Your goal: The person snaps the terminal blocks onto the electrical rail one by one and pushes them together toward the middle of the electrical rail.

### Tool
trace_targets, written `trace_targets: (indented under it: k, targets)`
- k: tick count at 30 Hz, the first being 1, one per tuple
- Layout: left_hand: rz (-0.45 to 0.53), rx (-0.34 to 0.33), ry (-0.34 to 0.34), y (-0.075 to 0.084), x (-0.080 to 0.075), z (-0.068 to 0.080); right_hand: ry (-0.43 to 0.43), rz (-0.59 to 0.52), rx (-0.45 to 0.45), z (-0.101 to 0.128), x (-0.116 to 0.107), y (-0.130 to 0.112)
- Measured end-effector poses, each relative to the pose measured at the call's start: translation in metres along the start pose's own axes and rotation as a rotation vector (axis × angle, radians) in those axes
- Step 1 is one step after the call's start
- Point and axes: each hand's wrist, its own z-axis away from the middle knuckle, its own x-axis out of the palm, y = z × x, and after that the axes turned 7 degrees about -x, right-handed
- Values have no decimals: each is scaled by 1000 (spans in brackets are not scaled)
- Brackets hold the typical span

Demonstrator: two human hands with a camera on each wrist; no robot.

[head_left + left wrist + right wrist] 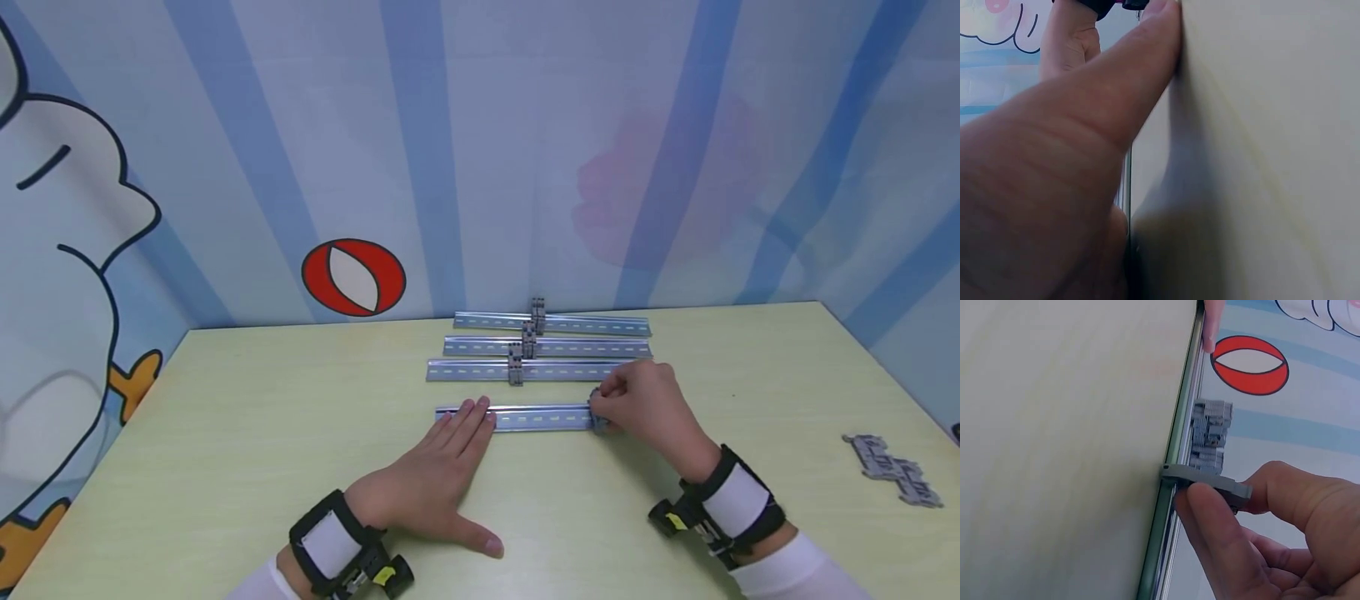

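Four metal rails lie side by side on the pale table (pixel 225 467). My left hand (pixel 467 417) lies flat, its straight fingers pressing the left end of the nearest rail (pixel 536 418). My right hand (pixel 604 407) pinches a grey terminal block (pixel 597 414) at that rail's right end. In the right wrist view the terminal block (pixel 1207 477) sits edge-on against the rail (pixel 1175 506), held between thumb and finger. The left wrist view is mostly filled by my left hand's thumb (pixel 1116 94) on the table.
The three farther rails (pixel 551 347) each carry a small stack of grey blocks (pixel 515 364) near the middle. Several loose grey blocks (pixel 892 471) lie at the table's right edge. A painted wall stands close behind the table.
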Motion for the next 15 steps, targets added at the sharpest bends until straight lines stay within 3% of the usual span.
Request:
trace_targets:
  k: [15]
  targets:
    - [-28,-15,-11,4,-5,4,-14,-73,-72,-15,38,-35]
